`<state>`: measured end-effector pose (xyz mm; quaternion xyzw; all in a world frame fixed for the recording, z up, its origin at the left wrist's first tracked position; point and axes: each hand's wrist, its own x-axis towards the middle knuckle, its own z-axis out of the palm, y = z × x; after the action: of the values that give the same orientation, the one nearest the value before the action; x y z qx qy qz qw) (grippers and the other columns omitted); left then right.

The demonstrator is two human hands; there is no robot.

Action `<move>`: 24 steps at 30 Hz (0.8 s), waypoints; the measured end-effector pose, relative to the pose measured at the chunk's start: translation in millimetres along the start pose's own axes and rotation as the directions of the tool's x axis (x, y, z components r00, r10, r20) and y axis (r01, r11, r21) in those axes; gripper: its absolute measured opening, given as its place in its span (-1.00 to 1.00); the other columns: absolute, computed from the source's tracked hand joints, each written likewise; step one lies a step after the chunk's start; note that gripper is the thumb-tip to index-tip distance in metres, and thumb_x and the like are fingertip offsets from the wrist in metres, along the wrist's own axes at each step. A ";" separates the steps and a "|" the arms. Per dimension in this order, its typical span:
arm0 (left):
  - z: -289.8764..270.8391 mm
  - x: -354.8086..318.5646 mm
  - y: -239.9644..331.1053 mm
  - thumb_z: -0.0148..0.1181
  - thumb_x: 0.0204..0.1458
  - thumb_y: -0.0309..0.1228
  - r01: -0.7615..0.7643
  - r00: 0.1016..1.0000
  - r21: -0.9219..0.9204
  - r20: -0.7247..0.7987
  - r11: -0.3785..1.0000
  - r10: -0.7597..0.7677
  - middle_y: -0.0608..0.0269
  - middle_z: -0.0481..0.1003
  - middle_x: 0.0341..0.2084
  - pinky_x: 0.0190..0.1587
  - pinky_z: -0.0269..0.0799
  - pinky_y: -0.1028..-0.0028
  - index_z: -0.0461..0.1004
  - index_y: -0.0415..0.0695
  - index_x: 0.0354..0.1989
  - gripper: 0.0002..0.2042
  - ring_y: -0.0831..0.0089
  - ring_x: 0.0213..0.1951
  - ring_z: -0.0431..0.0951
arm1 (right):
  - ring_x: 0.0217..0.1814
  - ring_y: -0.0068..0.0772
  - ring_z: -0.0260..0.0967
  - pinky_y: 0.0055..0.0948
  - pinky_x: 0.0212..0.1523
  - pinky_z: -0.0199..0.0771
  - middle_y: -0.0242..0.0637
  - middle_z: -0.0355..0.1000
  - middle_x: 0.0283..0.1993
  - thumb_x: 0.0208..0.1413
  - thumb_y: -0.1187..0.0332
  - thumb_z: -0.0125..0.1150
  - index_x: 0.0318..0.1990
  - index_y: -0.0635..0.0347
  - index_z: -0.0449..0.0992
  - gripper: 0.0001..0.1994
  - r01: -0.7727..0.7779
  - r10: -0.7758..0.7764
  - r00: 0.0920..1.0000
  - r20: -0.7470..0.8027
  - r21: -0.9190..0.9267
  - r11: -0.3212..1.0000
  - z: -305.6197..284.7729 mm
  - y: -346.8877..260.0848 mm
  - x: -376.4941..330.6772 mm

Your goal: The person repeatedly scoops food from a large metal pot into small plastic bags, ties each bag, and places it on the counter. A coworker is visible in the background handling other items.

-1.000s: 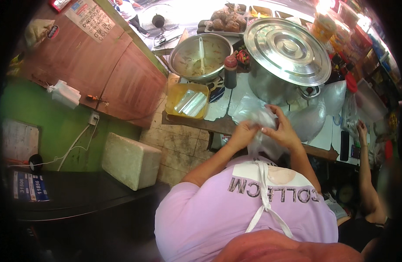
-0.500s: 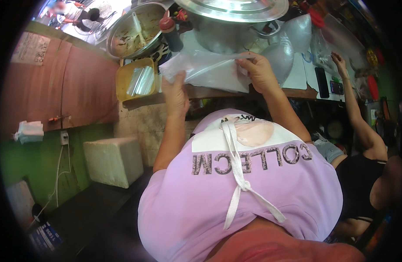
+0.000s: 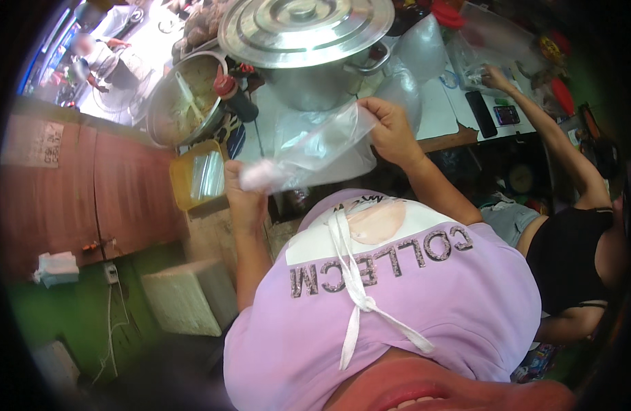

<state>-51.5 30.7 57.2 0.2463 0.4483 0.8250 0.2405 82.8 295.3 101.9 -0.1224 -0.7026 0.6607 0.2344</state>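
Observation:
A clear plastic bag [image 3: 332, 140] is stretched between my two hands, in front of the big pot. My right hand [image 3: 392, 133] pinches its upper right end between thumb and fingers. At the lower left end, my left hand [image 3: 245, 198] grips the bag, with the thumb up. A whitish bunched part [image 3: 262, 175] beside that thumb is blurred, and I cannot tell whether anything is inside it. Just left of my left hand sits a yellow tray [image 3: 184, 185] holding clear plastic sleeves [image 3: 208, 175].
Behind the bag stands a lidded metal pot [image 3: 305, 82]. To its left are a red-capped dark bottle [image 3: 236, 99] and a metal basin [image 3: 154, 113] with a white ladle-like utensil. Filled clear bags [image 3: 421, 51], a black phone [image 3: 481, 113] and another person's arm [image 3: 555, 137] are at right.
My left hand has moved down and left, bunching its end of the bag. The bag now slants between my hands. The whole view has shifted, and the other person's hand stays at the counter.

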 end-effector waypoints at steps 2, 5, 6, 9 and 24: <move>2.6 -8.9 7.7 0.41 -0.15 -0.54 0.127 0.990 0.226 0.024 0.966 -0.136 0.16 0.46 -0.05 0.02 0.47 0.33 0.41 -0.24 -0.03 -0.55 0.39 -0.04 0.50 | -0.21 -0.68 0.38 -0.63 -0.16 0.39 -0.40 0.51 -0.26 0.27 0.42 0.04 -0.09 0.35 0.54 -0.79 0.049 -0.049 0.999 -0.018 -0.027 0.998 0.1 -9.9 -2.0; 7.2 -16.1 17.9 0.44 -0.17 -0.48 0.227 0.968 0.377 0.013 0.898 -0.250 0.13 0.46 -0.05 0.04 0.45 0.34 0.40 -0.27 -0.06 -0.53 0.39 -0.04 0.50 | -0.19 -0.61 0.40 -0.60 -0.14 0.41 -0.35 0.51 -0.22 0.19 0.50 -0.02 0.00 0.34 0.52 -0.73 0.180 -0.180 0.984 0.008 -0.068 0.981 -0.5 -20.2 -2.3; 10.4 -17.6 19.8 0.45 -0.17 -0.46 0.200 0.973 0.271 0.059 0.942 -0.223 0.12 0.46 -0.05 0.05 0.45 0.32 0.40 -0.28 -0.06 -0.52 0.36 -0.03 0.50 | -0.19 -0.60 0.40 -0.59 -0.13 0.41 -0.34 0.51 -0.22 0.18 0.51 -0.01 0.01 0.34 0.51 -0.72 0.200 -0.203 0.979 -0.011 -0.116 0.973 -0.6 -22.8 -1.9; 22.5 -20.5 25.8 0.47 -0.16 -0.40 0.146 0.989 -0.003 0.025 0.989 -0.146 0.09 0.46 -0.04 0.07 0.46 0.25 0.39 -0.29 -0.04 -0.49 0.29 0.02 0.49 | -0.19 -0.57 0.42 -0.57 -0.11 0.42 -0.29 0.52 -0.21 0.16 0.51 0.03 0.05 0.33 0.50 -0.69 0.303 -0.314 0.949 -0.020 -0.209 0.930 3.0 -28.2 -0.8; -99.5 -56.7 67.3 0.39 -0.06 -0.38 -0.182 0.980 -0.197 0.045 0.963 0.195 0.36 0.40 -0.35 -0.26 0.38 0.55 0.49 -0.13 -0.36 -0.81 0.48 -0.32 0.43 | -0.19 -0.54 0.49 -0.57 -0.14 0.47 -0.30 0.55 -0.18 0.12 0.53 0.18 -0.14 0.32 0.56 -0.83 0.371 -0.376 0.926 -0.016 -0.129 0.920 -4.2 -73.2 -2.5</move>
<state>-82.0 -98.5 56.7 0.2899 0.3331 0.8751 0.1978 97.0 290.6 173.6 -0.0136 -0.7475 0.5566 0.3623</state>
